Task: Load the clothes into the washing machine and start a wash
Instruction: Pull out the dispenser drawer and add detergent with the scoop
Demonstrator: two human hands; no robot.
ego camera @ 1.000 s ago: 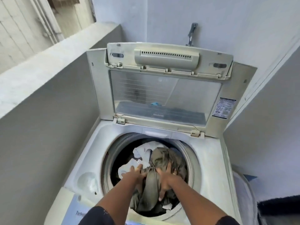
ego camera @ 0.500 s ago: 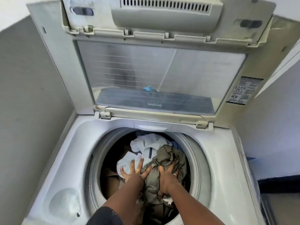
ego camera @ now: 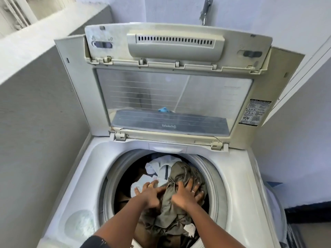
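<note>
Far left, a grey wall (ego camera: 35, 140) under a pale ledge (ego camera: 44, 38) stands close against the washing machine (ego camera: 86, 176), leaving only a thin gap on that side. A round recess (ego camera: 79, 224) sits in the front left corner of the deck; its contents are too faint to make out. The machine's front edge and controls are cut off by the bottom of the frame. The lid (ego camera: 125, 97) stands raised at the back, and a small blue item (ego camera: 163, 109) shows through its window, unidentifiable. The drum (ego camera: 111, 185) mouth is unobstructed; its left inner side is dark and whatever lies there is unclear. The load is piled centre-right, rising near the rim. The left hand (ego camera: 149, 194) lies with fingers spread and fairly straight, pressing flat on the white garment (ego camera: 161, 167), thumb against the olive garment (ego camera: 184, 174). The right hand (ego camera: 186, 194) sits on top of the olive garment, fingers bent over the bundle and dug into the cloth, holding it. Both forearms hide the front of the load. A tap (ego camera: 206, 10) projects from the rear wall above the lid. A label (ego camera: 254, 111) on the lid's right side is illegible. At the right edge a translucent object (ego camera: 274, 203) stands just beside the machine, partly cut off and not identifiable.
</note>
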